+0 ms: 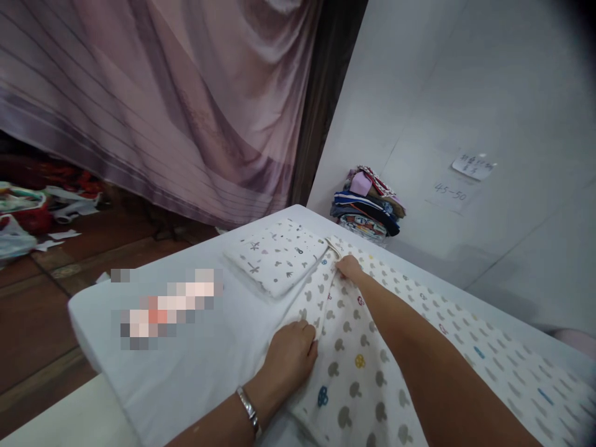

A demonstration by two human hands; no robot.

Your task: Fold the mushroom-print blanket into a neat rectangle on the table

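Observation:
A white cloth printed with grey and coloured mushrooms (358, 372) lies spread on a white-covered table (139, 366). My left hand (291, 357), with a metal bracelet on its wrist, pinches the cloth's folded edge near me. My right hand (349, 267) reaches far forward and grips the cloth's far corner. A folded patterned cloth (277, 254) lies just left of that corner.
A pile of folded colourful clothes (367, 208) sits at the table's far end against a white wall with a paper note (472, 166). A mauve curtain (186, 105) hangs at the left over a wooden floor with scattered items (28, 214).

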